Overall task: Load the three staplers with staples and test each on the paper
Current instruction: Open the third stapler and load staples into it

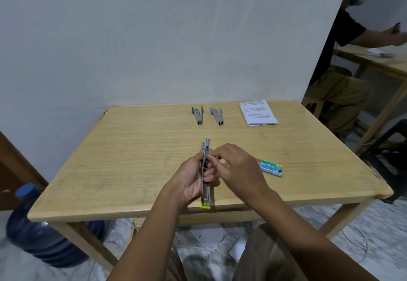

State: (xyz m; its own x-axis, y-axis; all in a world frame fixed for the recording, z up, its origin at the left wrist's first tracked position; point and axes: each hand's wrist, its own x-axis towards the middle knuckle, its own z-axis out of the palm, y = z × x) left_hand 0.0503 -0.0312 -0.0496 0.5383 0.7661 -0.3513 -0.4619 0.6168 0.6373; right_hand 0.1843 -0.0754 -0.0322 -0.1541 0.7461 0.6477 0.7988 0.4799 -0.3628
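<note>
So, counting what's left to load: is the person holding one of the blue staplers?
No, both hands hold the yellow stapler; the two blue staplers lie untouched at the table's far side.

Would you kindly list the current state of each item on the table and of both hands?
Yellow stapler: opened out, held above the table.
Left hand: closed around the yellow stapler.
Right hand: fingertips pinched at the stapler's channel; contents not visible.
Green stapler: open, lying untouched.
Blue stapler: open, lying untouched.
Staple box: lying flat; open or shut unclear.
Paper: lying flat, untouched.
</note>
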